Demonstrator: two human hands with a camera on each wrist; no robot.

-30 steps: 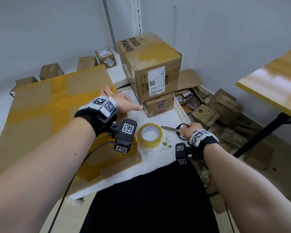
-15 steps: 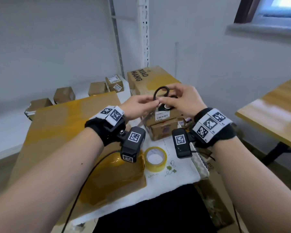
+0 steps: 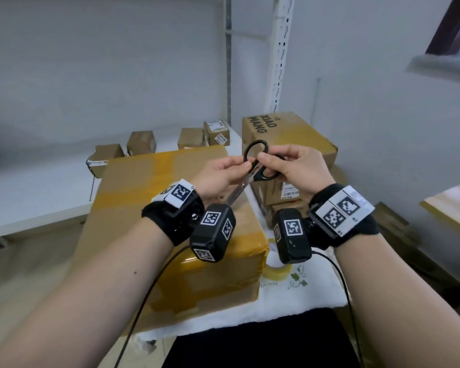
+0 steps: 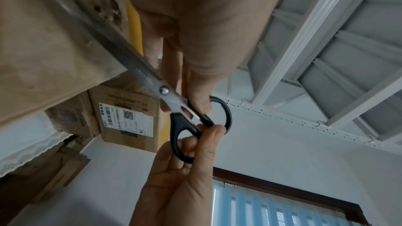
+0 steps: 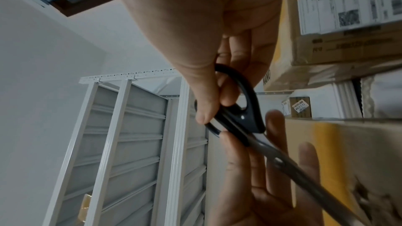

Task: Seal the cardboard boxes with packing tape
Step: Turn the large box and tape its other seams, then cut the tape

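Observation:
Both hands hold black-handled scissors [image 3: 260, 171] in the air above the table, blades closed and pointing down toward me. My left hand [image 3: 246, 167] pinches the neck just under the handle loops [image 4: 195, 107]. My right hand [image 3: 266, 160] grips the handle loops with thumb and fingers [image 5: 215, 109]. Below lies a large cardboard box [image 3: 170, 221] with yellow tape across its top and front corner. The yellowish tape roll [image 3: 274, 273] lies on the white cloth [image 3: 290, 296] right of this box, half hidden by my right wrist camera.
A taped "XIAO MANG" box [image 3: 298, 134] is stacked on smaller boxes at the back right. Several small boxes [image 3: 141, 142] sit on the white shelf behind. A white shelving upright [image 3: 279, 54] rises at the back. A wooden table edge [image 3: 452, 203] is on the right.
My right hand lifted the scissors off the cloth up in front of me. My left hand left the big box and took hold of the scissors too.

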